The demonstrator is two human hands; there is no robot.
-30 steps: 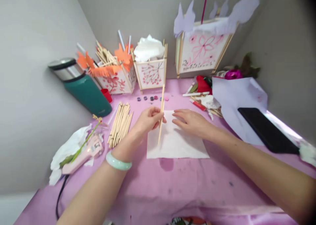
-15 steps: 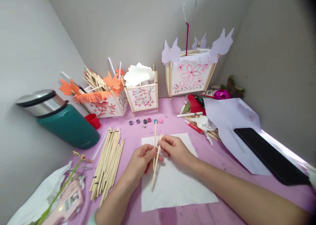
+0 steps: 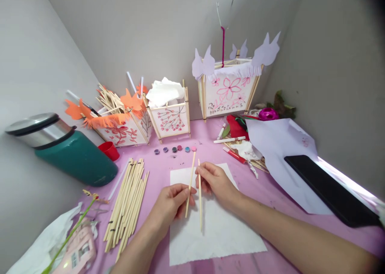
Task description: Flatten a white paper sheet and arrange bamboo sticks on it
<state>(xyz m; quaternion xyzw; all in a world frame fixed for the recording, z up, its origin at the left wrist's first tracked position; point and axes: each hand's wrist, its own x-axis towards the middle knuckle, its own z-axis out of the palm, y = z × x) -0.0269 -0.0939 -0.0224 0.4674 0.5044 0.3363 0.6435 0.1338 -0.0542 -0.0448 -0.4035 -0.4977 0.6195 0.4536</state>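
Note:
My left hand (image 3: 170,205) pinches a thin wooden stick (image 3: 190,178) that slants up and away over a white paper sheet (image 3: 219,234). My right hand (image 3: 214,182) grips a second wooden stick (image 3: 200,204) near its top, held almost parallel to the first, its lower end over the paper. The two sticks are slightly apart. Both hands hover above the sheet on the pink table (image 3: 270,202). A pile of similar sticks (image 3: 128,202) lies just left of my left hand.
A teal flask (image 3: 64,152) lies at the left, a pink glue gun (image 3: 78,254) at the lower left. Paper lanterns (image 3: 170,119) (image 3: 230,89) stand at the back with small paint pots (image 3: 176,149). Markers, lilac paper (image 3: 279,146) and a black tablet (image 3: 327,190) fill the right.
Both sticks were first in my left hand; my right hand took hold of one and drew it apart to the right. The camera tilted down and nearer.

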